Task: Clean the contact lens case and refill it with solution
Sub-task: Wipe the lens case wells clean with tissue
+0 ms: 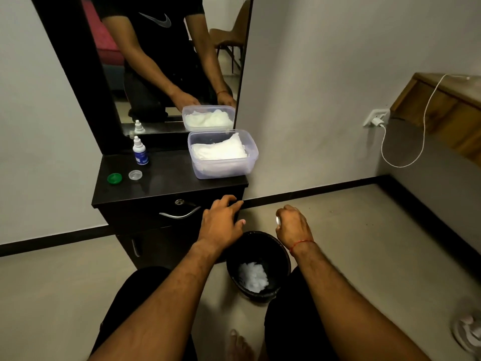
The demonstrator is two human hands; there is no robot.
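Right hand (pixel 292 226) grips a white thing (pixel 278 220) (too small to identify) above the bin (pixel 235 264); left hand (pixel 221 222) is spread, holding nothing.

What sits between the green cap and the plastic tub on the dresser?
Only the clear cap, close beside the green cap; the rest up to the tub is bare. Head view.
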